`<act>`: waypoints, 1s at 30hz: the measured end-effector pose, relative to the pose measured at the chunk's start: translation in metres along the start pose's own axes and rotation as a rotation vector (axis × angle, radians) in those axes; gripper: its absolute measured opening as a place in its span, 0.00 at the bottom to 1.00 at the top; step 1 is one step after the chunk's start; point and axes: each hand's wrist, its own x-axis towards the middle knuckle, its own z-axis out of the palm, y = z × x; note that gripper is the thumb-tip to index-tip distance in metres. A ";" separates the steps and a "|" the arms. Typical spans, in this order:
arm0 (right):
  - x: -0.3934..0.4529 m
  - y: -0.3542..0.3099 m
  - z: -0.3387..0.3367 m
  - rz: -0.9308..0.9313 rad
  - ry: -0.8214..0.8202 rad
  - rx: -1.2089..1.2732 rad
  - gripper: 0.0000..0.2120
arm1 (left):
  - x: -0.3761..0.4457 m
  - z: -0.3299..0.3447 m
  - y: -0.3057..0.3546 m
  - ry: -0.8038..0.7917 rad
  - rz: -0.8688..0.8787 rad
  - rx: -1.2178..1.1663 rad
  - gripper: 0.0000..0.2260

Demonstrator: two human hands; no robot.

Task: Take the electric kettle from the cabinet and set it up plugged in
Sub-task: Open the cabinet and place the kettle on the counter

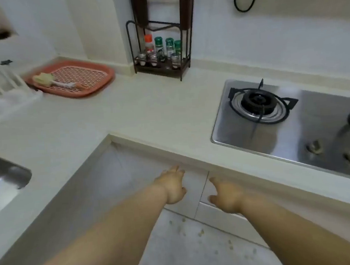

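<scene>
We find left hand (173, 185) and right hand (226, 196) open at shut cabinet doors (196, 189) under the counter's (148, 113) front edge; kettle unseen, presumably rigid, best lifted by its handle.

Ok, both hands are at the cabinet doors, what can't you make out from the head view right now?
- Electric kettle: not visible; the closed pale grey cabinet doors hide whatever is inside.
- Left hand and right hand: fingers point away from the camera, so any grip on a door edge is unclear.
- Wall socket: only a black cable loop shows; the top edge cuts it off.
- Spice jars in the dark metal rack: labels too small and blurred.
</scene>
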 end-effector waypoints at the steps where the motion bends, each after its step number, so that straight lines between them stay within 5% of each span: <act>1: 0.004 0.002 0.002 0.022 -0.003 0.038 0.36 | 0.009 0.003 0.001 -0.011 0.019 0.010 0.32; 7: 0.027 0.018 0.018 0.082 -0.058 0.103 0.44 | 0.045 0.026 0.008 -0.004 0.045 0.056 0.36; 21: 0.070 0.029 0.035 0.093 0.005 0.082 0.44 | 0.084 0.033 0.000 0.085 0.028 0.037 0.33; 27: 0.075 0.008 0.042 0.050 0.178 0.109 0.24 | 0.061 0.050 -0.014 0.096 0.081 -0.087 0.32; 30: 0.070 -0.009 0.040 0.064 0.127 0.082 0.13 | 0.039 0.060 -0.029 0.151 0.106 -0.134 0.28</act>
